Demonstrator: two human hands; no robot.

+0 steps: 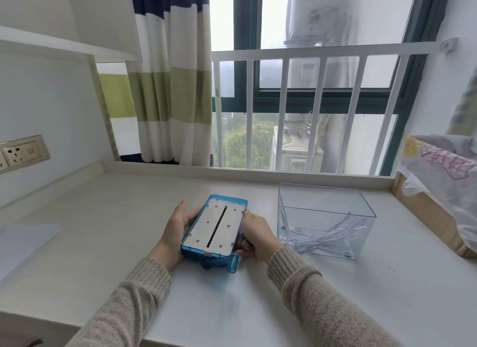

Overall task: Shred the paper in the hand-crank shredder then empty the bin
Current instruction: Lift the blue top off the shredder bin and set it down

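Both hands clamp shredder head: my left hand (178, 224), right hand (254, 234) grip blue shredder head (214, 228), lifted off clear bin (325, 218) mid-tabletop so shreds (322, 234) can be dumped.

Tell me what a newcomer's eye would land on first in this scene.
First, the blue shredder top, off its bin and held between the left hand and right hand at the middle of the white desk, its slotted white underside facing up. Just to its right stands the clear bin with white paper strips lying in its bottom. Behind, a white railing crosses the window.
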